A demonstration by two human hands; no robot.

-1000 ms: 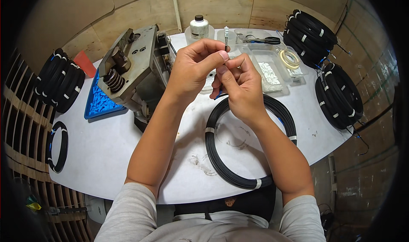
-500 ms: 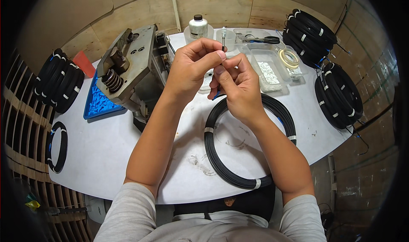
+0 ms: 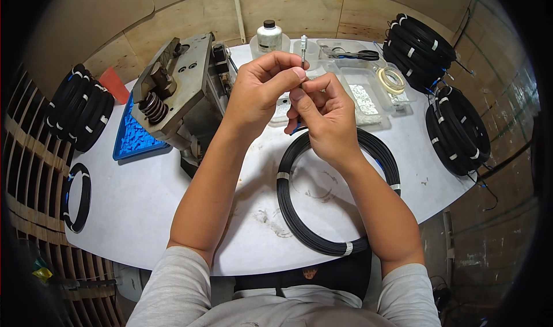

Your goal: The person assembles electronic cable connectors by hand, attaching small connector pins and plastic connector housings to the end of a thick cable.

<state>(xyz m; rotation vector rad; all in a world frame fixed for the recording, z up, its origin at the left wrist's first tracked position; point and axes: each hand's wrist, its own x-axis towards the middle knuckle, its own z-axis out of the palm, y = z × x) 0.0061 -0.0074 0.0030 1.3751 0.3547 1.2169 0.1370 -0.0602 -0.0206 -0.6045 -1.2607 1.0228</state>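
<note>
Both hands are raised together over the far middle of the table. Thumb and fingers of my left hand [image 3: 266, 88] pinch a thin black cable just below its metal-and-white connector [image 3: 303, 44], which points upward. Just beneath, my right hand [image 3: 327, 114] closes on the same cable, with its other fingers curled. A bit of blue shows under those fingers. The cable between the hands is mostly hidden by the fingertips. Below my right hand and forearm lies a coil of black cable [image 3: 291, 217], bound with white tape bands.
A metal press [image 3: 196, 79] stands left, beside a blue tray [image 3: 141, 152] of small blue parts. Black cable coils lie stacked at left [image 3: 80, 111] and right [image 3: 417, 50]. At the back are a white bottle [image 3: 269, 39], scissors [image 3: 363, 55], plastic boxes [image 3: 374, 119] and a tape roll [image 3: 390, 80].
Almost nothing differs. Both hands hold the same grip, and the connector stands very slightly higher, with its white end turned a little.
</note>
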